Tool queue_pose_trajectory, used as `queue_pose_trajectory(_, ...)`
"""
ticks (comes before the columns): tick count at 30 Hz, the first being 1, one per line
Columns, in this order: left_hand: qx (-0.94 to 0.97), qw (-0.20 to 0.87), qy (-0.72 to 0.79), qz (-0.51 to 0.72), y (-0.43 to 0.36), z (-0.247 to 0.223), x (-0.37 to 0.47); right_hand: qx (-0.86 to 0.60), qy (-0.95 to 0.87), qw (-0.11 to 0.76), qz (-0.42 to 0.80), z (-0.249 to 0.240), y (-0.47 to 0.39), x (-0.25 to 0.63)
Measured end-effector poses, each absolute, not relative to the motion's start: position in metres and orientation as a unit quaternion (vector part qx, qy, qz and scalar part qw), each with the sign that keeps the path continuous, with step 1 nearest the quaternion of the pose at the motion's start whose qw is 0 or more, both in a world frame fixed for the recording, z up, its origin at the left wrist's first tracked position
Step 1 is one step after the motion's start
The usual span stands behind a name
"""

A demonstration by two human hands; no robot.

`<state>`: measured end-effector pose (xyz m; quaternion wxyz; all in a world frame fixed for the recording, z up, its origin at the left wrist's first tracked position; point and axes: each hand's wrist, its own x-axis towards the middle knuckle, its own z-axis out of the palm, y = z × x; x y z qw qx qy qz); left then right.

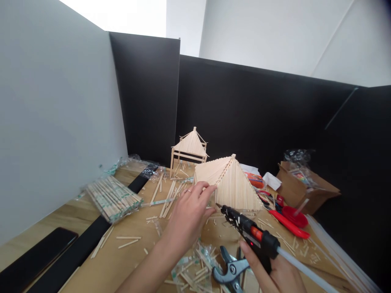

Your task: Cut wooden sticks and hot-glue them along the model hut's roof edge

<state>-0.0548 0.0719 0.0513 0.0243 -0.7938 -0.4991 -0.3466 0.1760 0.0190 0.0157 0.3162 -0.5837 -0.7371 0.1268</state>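
My left hand rests its fingertips on the lower front edge of a roof-shaped model of wooden sticks standing on the table. My right hand grips a black hot glue gun with an orange trigger and a clear glue stick out the back. Its nozzle points at the base of the stick roof, just right of my left fingers. A smaller stick hut on stilts stands behind the roof, near the black partition.
Loose sticks litter the wooden table. Packs of wrapped chopsticks lie at left. Grey pliers lie on a plastic bag near me. A red cutter, a cardboard box and a dark phone are around.
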Motion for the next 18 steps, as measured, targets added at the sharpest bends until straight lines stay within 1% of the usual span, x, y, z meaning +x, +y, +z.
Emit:
queue_pose_trajectory(6,-0.796,0.046,-0.5,-0.338,0.071,0.052,-0.054,-0.618,-0.713,0.307,0.12,0.019,0.018,0.17)
queue_pose_trajectory(11,-0.795,0.064,-0.498,-0.341,0.073,0.051,-0.052,-0.609,-0.714,0.321,0.124,0.027,0.02,0.164)
queue_pose_trajectory(18,-0.797,0.057,-0.495,-0.34,0.072,0.049,-0.054,-0.611,-0.717,0.313,0.12,0.019,0.018,0.172)
